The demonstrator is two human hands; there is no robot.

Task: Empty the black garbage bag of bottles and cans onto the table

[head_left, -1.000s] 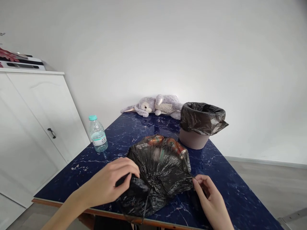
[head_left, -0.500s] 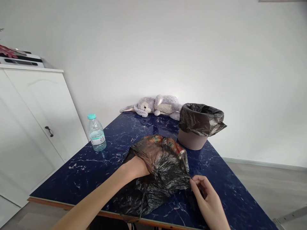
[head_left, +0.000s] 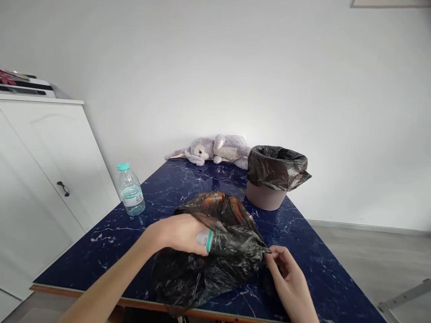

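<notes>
A thin black plastic bag (head_left: 208,282) lies on the near part of the table, with several orange-brown drink cans (head_left: 215,197) showing through its far side. My left hand (head_left: 185,233) is at the bag's mouth, closed around a plastic bottle (head_left: 204,238) with a white and teal label. The bottle's right part is still under the black plastic. Between thumb and fingers, my right hand (head_left: 286,273) pinches the bag's right edge and holds it taut.
A half-full water bottle (head_left: 132,193) with a teal cap stands at the table's left edge. Back right is a bin (head_left: 267,197) lined with a black bag. A plush rabbit (head_left: 218,150) lies along the wall. The blue marble-patterned table (head_left: 319,278) has a wooden edge.
My left hand has drawn back leftward out of the bag, bringing the labelled bottle into sight. My right hand keeps its pinch on the bag's edge. The view has shifted slightly.
</notes>
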